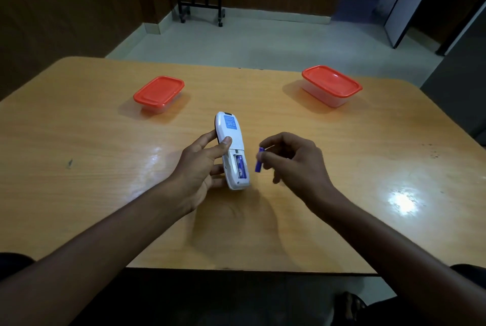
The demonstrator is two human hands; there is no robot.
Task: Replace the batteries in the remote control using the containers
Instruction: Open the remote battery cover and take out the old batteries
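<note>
My left hand (pixel 202 165) holds a white remote control (pixel 231 146) back side up over the table's middle, thumb pressed on its back. Its battery bay is uncovered, and one purple battery (pixel 240 166) lies in the right slot; the left slot looks bare. Just to the right of the remote, my right hand (pixel 292 160) pinches a second purple battery (pixel 259 160) upright between thumb and fingers. Two clear containers with red lids stand farther back: the left container (pixel 159 94) and the right container (pixel 332 85), both closed. I see no battery cover.
The wooden table (pixel 105 194) carries only these items; its near edge runs just below my forearms. Beyond the far edge lie a grey floor, a black wheeled stand (pixel 201 2) and a doorway at the back right.
</note>
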